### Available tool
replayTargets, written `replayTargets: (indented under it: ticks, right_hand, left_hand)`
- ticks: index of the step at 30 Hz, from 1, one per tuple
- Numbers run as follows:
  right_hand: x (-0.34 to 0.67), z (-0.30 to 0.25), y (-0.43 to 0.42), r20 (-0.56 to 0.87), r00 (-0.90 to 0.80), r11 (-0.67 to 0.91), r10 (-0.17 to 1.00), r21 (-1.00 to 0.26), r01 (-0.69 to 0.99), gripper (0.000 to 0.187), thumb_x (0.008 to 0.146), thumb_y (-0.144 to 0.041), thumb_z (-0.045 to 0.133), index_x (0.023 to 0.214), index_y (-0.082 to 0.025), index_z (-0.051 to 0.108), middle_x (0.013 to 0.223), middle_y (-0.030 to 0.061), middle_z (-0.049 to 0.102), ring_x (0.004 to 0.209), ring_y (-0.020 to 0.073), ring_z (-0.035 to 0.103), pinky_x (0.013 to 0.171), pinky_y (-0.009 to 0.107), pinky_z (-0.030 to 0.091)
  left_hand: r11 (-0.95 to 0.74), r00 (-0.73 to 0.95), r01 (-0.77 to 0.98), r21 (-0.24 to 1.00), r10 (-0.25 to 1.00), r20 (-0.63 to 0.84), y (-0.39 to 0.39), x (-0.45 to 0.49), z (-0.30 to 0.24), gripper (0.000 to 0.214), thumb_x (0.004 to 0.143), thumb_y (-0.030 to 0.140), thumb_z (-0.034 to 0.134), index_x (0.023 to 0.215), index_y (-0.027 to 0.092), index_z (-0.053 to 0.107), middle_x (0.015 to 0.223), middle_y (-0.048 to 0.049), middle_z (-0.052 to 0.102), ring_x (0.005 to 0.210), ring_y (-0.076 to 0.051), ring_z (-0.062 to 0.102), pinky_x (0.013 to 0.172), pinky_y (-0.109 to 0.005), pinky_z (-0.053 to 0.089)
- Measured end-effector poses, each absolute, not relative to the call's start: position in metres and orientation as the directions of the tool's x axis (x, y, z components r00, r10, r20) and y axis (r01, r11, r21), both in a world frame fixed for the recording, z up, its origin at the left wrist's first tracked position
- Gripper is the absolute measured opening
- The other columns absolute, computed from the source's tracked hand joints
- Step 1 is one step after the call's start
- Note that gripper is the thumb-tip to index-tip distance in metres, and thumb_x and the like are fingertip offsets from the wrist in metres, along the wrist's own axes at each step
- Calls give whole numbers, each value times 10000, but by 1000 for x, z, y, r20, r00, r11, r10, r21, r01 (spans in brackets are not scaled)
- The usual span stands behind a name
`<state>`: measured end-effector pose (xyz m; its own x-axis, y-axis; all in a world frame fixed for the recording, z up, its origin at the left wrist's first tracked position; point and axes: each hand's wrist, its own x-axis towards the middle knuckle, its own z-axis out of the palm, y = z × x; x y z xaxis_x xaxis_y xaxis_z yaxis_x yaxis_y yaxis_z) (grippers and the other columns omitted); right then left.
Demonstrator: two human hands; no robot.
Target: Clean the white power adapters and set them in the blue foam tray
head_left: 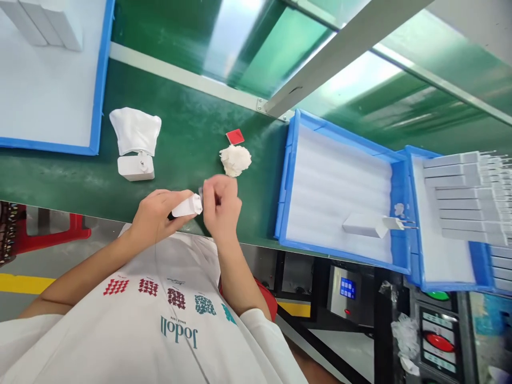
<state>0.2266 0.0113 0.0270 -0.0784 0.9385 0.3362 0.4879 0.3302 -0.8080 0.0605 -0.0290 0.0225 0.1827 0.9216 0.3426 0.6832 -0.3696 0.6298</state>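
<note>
My left hand (154,213) grips a small white block-shaped part (187,206) over the near edge of the green table (188,128). My right hand (220,205) meets the part's end, its fingers pinched there; what they pinch is blurred. Just beyond the hands lie a crumpled white wad (236,159) and a small red square (234,137).
A white cloth (135,129) drapes over a white block (136,167) at the left. A blue tray (340,197) at the right holds one white part (366,225); a second blue tray (452,224) holds several stacked ones. A blue-edged white board (52,90) lies far left.
</note>
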Motion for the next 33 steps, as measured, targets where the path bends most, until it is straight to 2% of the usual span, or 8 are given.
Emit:
replayTargets:
  ticks: [2, 4, 8, 12, 16, 20, 25, 33]
  right_hand:
    - [231, 26, 12, 282, -23, 266, 959, -869, 417, 75, 1012, -296, 478, 987, -227, 493, 564, -112, 428, 469, 79, 443, 519, 206, 380]
    - [234, 27, 7, 252, 7, 233, 968, -902, 364, 89, 1020, -316, 473, 996, -232, 491, 579, -106, 450, 479, 80, 457, 515, 206, 379]
    - [229, 32, -3, 294, -85, 301, 952, -847, 439, 118, 1026, -320, 457, 1012, -228, 530, 724, -46, 600, 539, 85, 531, 526, 216, 409]
    - [222, 34, 1, 328, -186, 377, 926, -795, 476, 125, 1026, -290, 440, 1008, -224, 545, 755, -38, 615, 548, 80, 543, 560, 210, 428]
    - [221, 30, 3, 367, -123, 378, 922, -789, 485, 91, 1022, -269, 454, 1004, -228, 534, 793, -28, 638, 584, 86, 569, 576, 208, 435]
    - [225, 27, 16, 353, -93, 347, 931, -777, 525, 135, 1026, -307, 433, 1047, -217, 532, 668, -62, 551, 535, 90, 524, 555, 212, 405]
    - [242, 27, 24, 335, 75, 252, 939, -821, 512, 170, 1038, -346, 411, 1069, -218, 519, 589, -91, 458, 493, 90, 467, 528, 209, 363]
    - [249, 13, 20, 295, 26, 238, 955, -816, 527, 218, 1022, -354, 411, 1085, -202, 554, 584, -87, 469, 492, 96, 470, 531, 212, 366]
  left_hand:
    - [-353, 186, 688, 634, 930, 316, -29, 59, 22, 280, 938, 397, 622, 1150, 227, 689, 1047, -47, 786, 905, -210, 727, 896, -329, 542]
    - [-341, 191, 688, 640, 937, 294, -29, 58, 22, 282, 933, 405, 626, 1147, 232, 691, 1070, -50, 784, 928, -216, 727, 902, -332, 543]
    - [-336, 181, 691, 640, 938, 297, -30, 58, 22, 269, 945, 414, 599, 1115, 235, 704, 1017, -46, 789, 914, -218, 728, 883, -333, 547]
    - [-335, 167, 702, 629, 935, 312, -29, 60, 24, 249, 940, 382, 609, 1102, 217, 702, 981, -46, 788, 921, -219, 725, 879, -324, 541]
    - [-351, 185, 683, 641, 931, 314, -28, 61, 24, 243, 940, 375, 612, 1104, 220, 700, 996, -38, 789, 883, -206, 723, 873, -315, 538]
    - [-306, 152, 711, 633, 946, 286, -28, 59, 23, 301, 908, 410, 657, 1139, 221, 697, 1011, -50, 788, 864, -215, 720, 816, -313, 547]
    - [-289, 139, 676, 678, 954, 267, -30, 57, 23, 302, 886, 375, 701, 1156, 237, 696, 1077, -53, 782, 927, -215, 727, 805, -306, 561]
    - [-288, 75, 566, 773, 951, 299, -32, 53, 28, 296, 872, 349, 713, 1142, 228, 701, 1135, -75, 778, 950, -196, 747, 833, -308, 598]
